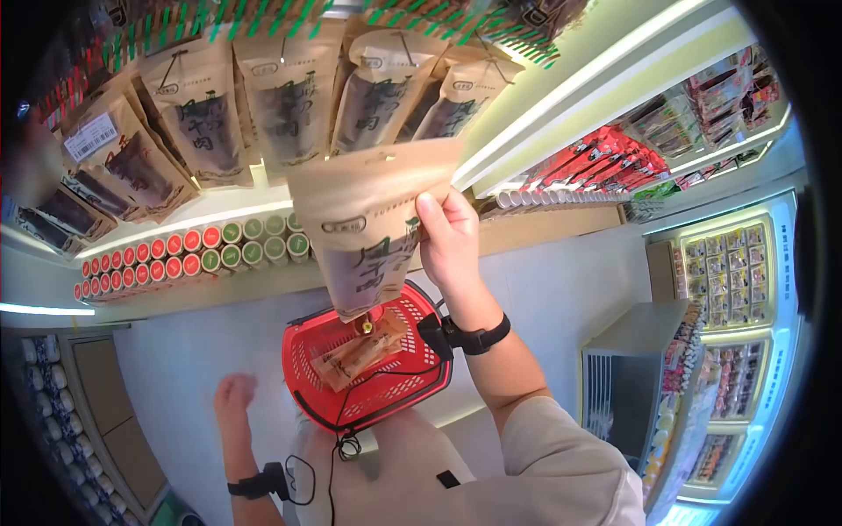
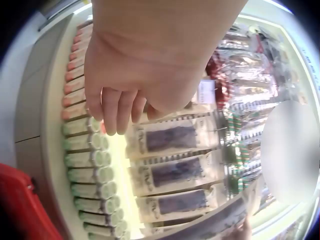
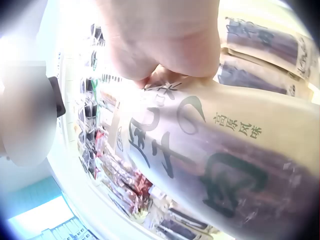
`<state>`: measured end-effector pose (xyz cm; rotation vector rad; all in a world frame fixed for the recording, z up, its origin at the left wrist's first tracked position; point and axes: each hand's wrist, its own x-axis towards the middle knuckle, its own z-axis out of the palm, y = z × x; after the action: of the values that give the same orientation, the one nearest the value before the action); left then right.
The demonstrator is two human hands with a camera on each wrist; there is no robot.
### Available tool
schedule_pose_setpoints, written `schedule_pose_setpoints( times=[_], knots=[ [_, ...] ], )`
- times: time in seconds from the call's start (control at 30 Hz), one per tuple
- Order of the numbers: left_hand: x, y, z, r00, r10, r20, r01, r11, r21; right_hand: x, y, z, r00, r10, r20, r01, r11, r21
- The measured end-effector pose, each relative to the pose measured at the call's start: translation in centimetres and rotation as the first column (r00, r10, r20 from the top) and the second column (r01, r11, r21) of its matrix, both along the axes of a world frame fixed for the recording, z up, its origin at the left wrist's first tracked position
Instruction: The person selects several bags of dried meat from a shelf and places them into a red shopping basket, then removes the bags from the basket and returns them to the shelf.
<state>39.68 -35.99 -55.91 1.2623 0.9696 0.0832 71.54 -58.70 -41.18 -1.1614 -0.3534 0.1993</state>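
My right hand (image 1: 450,241) pinches a kraft-paper pouch (image 1: 373,197) near its upper right edge, thumb on the front face. Dark dried meat shows through the pouch's window, and large dark characters run across the front (image 3: 187,145) in the right wrist view. Held up before the shelf, the pouch overlaps the far end of a red shopping basket (image 1: 296,386) in the head view. A similar brown packet (image 1: 355,355) lies inside the basket. My left hand (image 1: 234,403) hangs loosely to the left of the basket with nothing in it; its fingers (image 2: 111,112) bend downward.
Matching pouches (image 1: 285,101) hang in a row on the shelf ahead. Below them stand rows of red- and green-lidded tubes (image 1: 210,250). At the right is a grey display stand (image 1: 627,337), with a lit wall rack (image 1: 728,272) behind it. Packaged goods (image 1: 66,421) line the left side.
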Motion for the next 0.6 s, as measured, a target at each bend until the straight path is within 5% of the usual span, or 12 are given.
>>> schedule_pose_setpoints(
  times=[0.17, 0.37, 0.6],
  knots=[
    [-8.1, -4.7, -8.8, 0.914, -0.311, -0.26, 0.263, 0.943, -0.205, 7.1, 1.9, 1.5, 0.986, -0.129, 0.108, 0.134, 0.99, -0.037],
    [-10.5, -6.2, -10.9, 0.939, -0.198, -0.282, 0.101, 0.941, -0.324, 11.6, 1.8, -0.1, 0.961, -0.215, 0.172, 0.231, 0.969, -0.083],
    [-8.4, -4.5, -10.5, 0.909, -0.253, -0.331, 0.181, 0.955, -0.234, 13.6, 2.2, -1.4, 0.963, -0.248, 0.106, 0.255, 0.965, -0.058]
  ],
)
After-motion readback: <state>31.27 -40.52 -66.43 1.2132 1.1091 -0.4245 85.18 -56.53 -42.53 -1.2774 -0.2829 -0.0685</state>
